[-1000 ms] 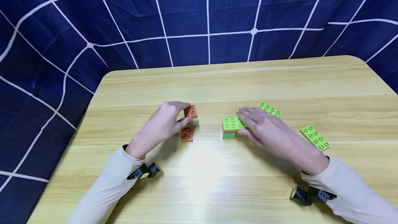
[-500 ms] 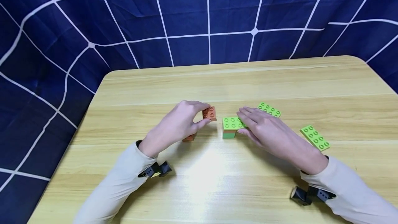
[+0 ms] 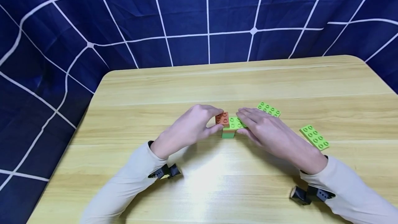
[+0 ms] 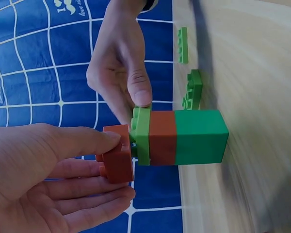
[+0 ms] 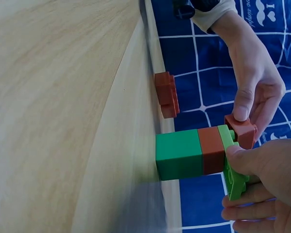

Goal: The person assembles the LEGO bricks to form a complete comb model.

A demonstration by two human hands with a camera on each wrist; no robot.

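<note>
My left hand (image 3: 191, 127) pinches a reddish-orange toy brick (image 3: 224, 119) between thumb and fingers. It is held at the left end of a light green studded plate (image 3: 235, 123), its underside right at the studs. That plate tops a stack: an orange brick (image 4: 162, 138) beneath it, then a dark green brick (image 4: 201, 138) standing on the table. My right hand (image 3: 267, 129) grips the plate's other end, which juts out past the stack, with its thumb (image 5: 241, 159) on the near edge. In the head view this hand covers that end.
Two more light green plates lie on the table, one behind my right hand (image 3: 269, 109) and one farther right (image 3: 314, 137). Other reddish-orange bricks (image 5: 166, 94) rest left of the stack, hidden in the head view. A blue gridded cloth (image 3: 186, 16) hangs beyond the wooden table (image 3: 174, 85).
My left hand has carried the orange brick rightward from the left side of the table to the end of the light green plate. The right hand has stayed put on the stack.
</note>
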